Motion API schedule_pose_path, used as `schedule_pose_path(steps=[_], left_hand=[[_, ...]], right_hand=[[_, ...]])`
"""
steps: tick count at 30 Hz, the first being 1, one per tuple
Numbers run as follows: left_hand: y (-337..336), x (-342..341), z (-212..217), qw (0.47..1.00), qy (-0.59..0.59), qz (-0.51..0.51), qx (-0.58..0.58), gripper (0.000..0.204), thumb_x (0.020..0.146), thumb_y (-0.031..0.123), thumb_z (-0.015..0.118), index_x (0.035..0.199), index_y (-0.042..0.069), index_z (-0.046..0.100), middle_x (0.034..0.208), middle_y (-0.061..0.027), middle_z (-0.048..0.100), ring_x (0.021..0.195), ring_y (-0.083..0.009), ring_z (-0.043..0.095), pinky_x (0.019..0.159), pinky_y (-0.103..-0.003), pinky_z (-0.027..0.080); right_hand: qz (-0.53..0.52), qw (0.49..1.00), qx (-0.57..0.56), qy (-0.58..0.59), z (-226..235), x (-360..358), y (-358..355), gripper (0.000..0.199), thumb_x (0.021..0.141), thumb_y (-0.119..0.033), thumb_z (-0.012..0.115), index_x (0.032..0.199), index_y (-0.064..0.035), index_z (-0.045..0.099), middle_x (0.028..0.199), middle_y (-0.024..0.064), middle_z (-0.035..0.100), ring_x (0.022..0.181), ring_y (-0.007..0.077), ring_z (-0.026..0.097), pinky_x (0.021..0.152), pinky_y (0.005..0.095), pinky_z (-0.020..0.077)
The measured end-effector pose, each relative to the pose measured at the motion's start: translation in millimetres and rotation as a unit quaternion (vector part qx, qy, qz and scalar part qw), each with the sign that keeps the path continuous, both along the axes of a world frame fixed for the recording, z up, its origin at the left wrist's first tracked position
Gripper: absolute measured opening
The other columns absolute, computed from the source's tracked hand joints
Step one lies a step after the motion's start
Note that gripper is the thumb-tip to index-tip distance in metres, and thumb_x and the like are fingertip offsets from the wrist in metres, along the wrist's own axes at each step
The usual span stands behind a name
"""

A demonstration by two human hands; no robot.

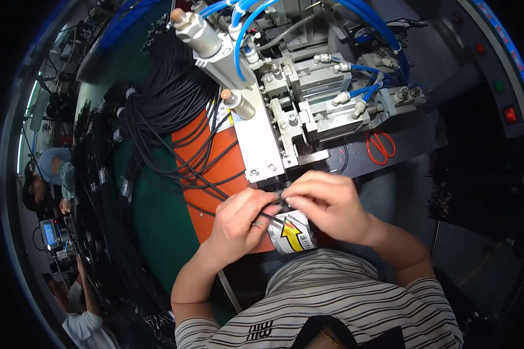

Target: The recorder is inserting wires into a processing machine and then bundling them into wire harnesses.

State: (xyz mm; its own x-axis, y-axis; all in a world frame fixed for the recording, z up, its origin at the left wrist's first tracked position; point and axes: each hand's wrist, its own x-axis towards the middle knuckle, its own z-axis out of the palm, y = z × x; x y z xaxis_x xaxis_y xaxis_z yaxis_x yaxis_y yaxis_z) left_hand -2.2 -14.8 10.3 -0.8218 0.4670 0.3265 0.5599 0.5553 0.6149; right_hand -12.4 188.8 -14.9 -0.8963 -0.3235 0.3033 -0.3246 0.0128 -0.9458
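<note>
Green covering spreads across the surface [154,230] under an orange mat [236,163], with a pneumatic metal fixture [259,136] standing over them. Just below the fixture's front edge, the left grip [237,220] is closed, thumb against fingers, on a black cable [268,217]. The right grip [332,205] nearly meets it, thumb and forefinger drawn together; blur hides whether anything sits between those tips. Good handling here probably means steadying the cable close to its end with the left fingers, making only small adjustments with the right, and keeping both well out from under the fixture. Just beneath the hands sits a white cylinder [292,234] with a yellow arrow; farther out, a loose cable bundle [172,87] lies leftward and red-handled scissors [383,153] rightward.
</note>
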Motion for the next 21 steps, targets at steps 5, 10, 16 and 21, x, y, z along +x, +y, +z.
schedule_pose_path(steps=[5,10,16,21], left_hand=[[10.2,-2.9,0.8,0.999,0.036,0.028,-0.006,0.020,0.079,0.001,0.072,0.097,0.001,0.065,0.076,-0.0101,0.062,0.061,-0.0262,0.062,0.052,-0.033,0.048],[12.5,-2.8,-6.5,0.999,-0.016,0.034,0.030,0.018,0.079,0.001,0.073,0.096,0.000,0.066,0.077,-0.0106,0.065,0.062,-0.0249,0.063,0.053,-0.032,0.048],[16.9,-2.1,-3.9,0.999,0.030,0.015,-0.023,0.018,0.079,-0.002,0.072,0.096,-0.001,0.067,0.084,-0.0133,0.068,0.069,-0.0256,0.066,0.061,-0.033,0.052],[12.6,-5.0,-13.9,0.999,0.015,0.004,0.029,0.023,0.077,0.005,0.075,0.098,0.002,0.068,0.079,-0.0084,0.065,0.062,-0.0229,0.061,0.053,-0.033,0.045]], right_hand=[[0.058,0.939,-0.162,-0.299,-9.6,2.6,7.6,0.021,0.092,0.003,0.061,0.113,0.0051,0.060,0.093,0.0081,0.065,0.068,0.0064,0.061,0.060,0.0193,0.0485],[0.018,0.986,-0.063,-0.155,-10.1,6.7,5.8,0.017,0.095,0.000,0.058,0.111,0.0050,0.061,0.089,0.0064,0.064,0.065,0.0054,0.059,0.058,0.0188,0.0475],[-0.020,0.978,-0.099,-0.181,-11.1,4.4,0.1,0.017,0.099,-0.007,0.054,0.105,0.0052,0.064,0.080,0.0057,0.063,0.059,0.0052,0.055,0.052,0.0183,0.0435],[0.037,0.943,-0.174,-0.280,-9.4,-1.6,4.8,0.017,0.098,-0.007,0.053,0.105,0.0048,0.064,0.076,0.0050,0.062,0.056,0.0058,0.053,0.048,0.0181,0.0393]])
